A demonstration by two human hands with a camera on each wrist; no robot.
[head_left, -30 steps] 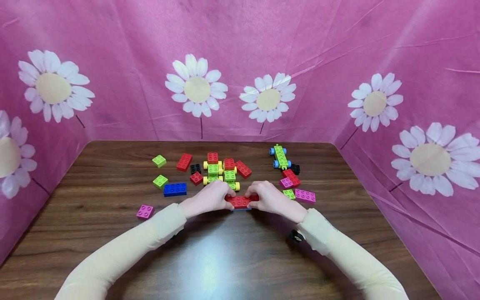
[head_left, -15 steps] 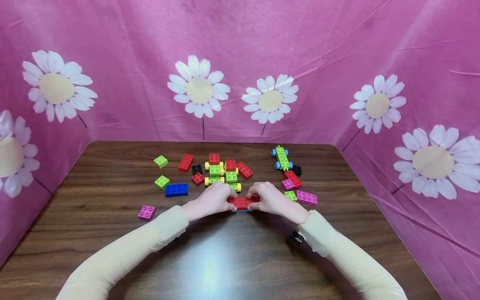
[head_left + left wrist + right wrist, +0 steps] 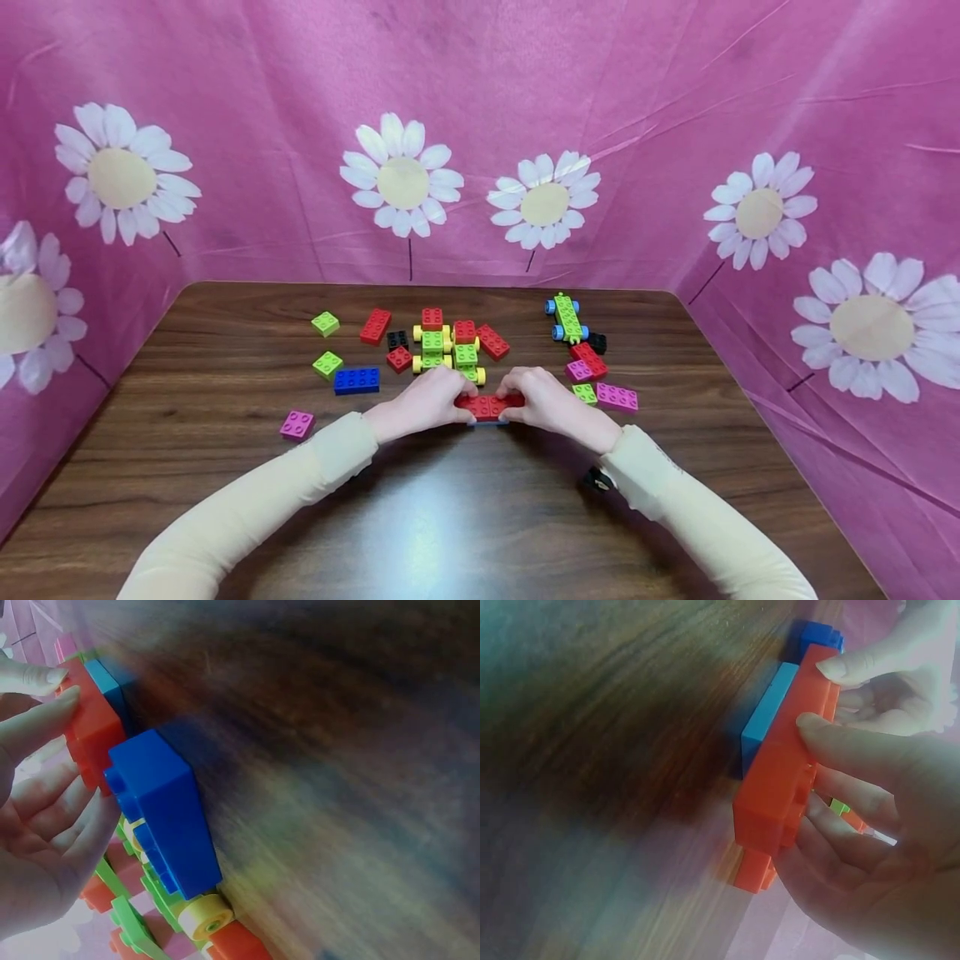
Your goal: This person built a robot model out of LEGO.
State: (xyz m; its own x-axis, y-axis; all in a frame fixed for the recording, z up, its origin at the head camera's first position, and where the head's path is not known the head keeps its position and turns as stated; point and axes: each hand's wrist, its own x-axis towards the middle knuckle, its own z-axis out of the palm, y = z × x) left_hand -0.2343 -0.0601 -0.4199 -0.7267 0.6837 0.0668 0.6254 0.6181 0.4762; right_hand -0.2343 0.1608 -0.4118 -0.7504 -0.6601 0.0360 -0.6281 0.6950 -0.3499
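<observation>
A long red brick point(image 3: 483, 407) lies on top of a light blue brick point(image 3: 769, 712), overhanging it at both ends. My left hand point(image 3: 435, 396) pinches the red brick's left part, its thumb on the near side. On the right part, my right hand point(image 3: 547, 400) has a similar pinch, thumb in front and fingers behind. Both thumbs press the red side in the right wrist view, where the right fingers point(image 3: 840, 840) curl behind. Just past the hands stand two lime cars with yellow wheels, the right one point(image 3: 466, 354) closest. A dark blue brick point(image 3: 169, 810) sits beside the left hand.
To the left lie a pink brick point(image 3: 297, 425) and lime bricks point(image 3: 327, 364). Red bricks point(image 3: 376, 326) and a small black brick point(image 3: 397, 340) lie farther back. At right are a lime base with blue wheels point(image 3: 567, 319) and a pink brick point(image 3: 617, 397). A pink flowered cloth point(image 3: 480, 83) surrounds the table.
The head view has shifted slightly, so the whole scene sits a little farther right and lower. Both hands keep their hold on the red brick, with no clear movement over the table.
</observation>
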